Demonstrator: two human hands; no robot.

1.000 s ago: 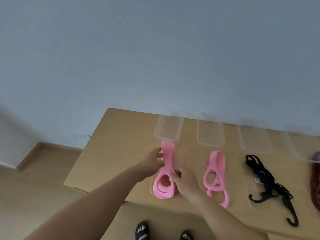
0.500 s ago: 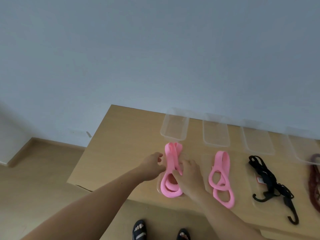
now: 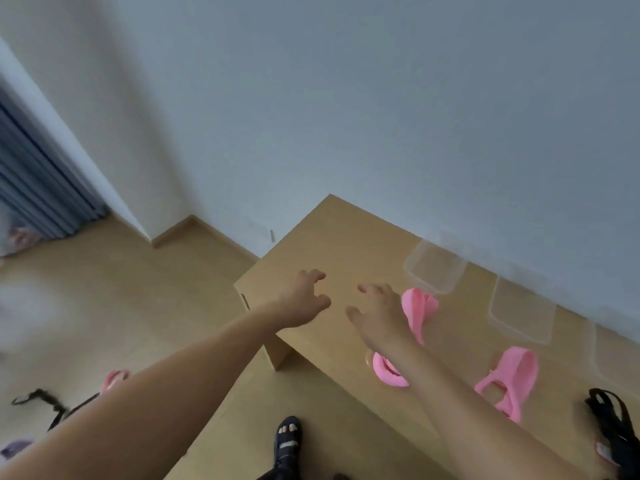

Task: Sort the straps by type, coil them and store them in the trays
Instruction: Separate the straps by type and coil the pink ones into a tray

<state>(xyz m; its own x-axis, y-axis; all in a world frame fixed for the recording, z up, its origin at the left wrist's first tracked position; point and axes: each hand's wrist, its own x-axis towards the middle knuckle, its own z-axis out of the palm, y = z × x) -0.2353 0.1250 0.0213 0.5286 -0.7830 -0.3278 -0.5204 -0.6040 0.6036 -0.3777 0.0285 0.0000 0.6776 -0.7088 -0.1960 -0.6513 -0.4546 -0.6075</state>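
Both empty, fingers loosely spread, over light wooden table point(image 3: 329, 237): left hand point(image 3: 304, 301), right hand point(image 3: 381, 317). Wide pink rubbery strap point(image 3: 419, 311) folded just beside right hand, nr clear plastic tray point(image 3: 434, 270). Prob light, floppy, springy; best pinched across stacked loops w/ both hands to stop uncoiling

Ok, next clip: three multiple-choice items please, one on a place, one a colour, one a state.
1. The clear plastic trays stand: A on the floor; B along the light wooden table's far edge; C stacked at its near edge.
2. The looped cord strap at the right frame edge is: A pink; B black; C green.
3. The hands: A both open, empty; B right grips a strap; C left grips a tray.
Key: B, they line the far side; B, it is dark; A, left hand and right hand are spread, holding nothing.
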